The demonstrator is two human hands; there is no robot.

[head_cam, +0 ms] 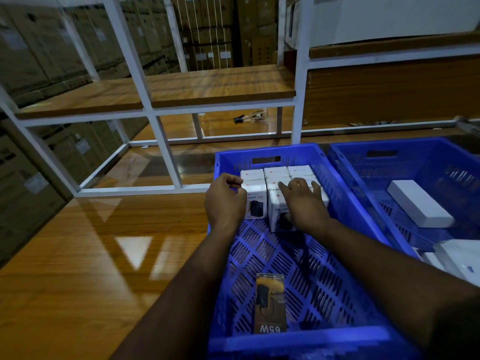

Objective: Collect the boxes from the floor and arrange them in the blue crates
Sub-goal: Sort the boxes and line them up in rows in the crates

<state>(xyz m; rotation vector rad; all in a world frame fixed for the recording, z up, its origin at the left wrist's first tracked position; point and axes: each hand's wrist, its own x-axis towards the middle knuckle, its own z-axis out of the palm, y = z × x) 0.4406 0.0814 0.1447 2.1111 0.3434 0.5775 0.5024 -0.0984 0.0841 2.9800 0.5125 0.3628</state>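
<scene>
White box (255, 201) front: "ALLEY 20K". Dark box (270, 302) in blue crate (298, 341): "65W", upside down.

White metal shelving (153, 110) with wooden boards — stacked cardboard cartons (39, 61) behind it.
</scene>
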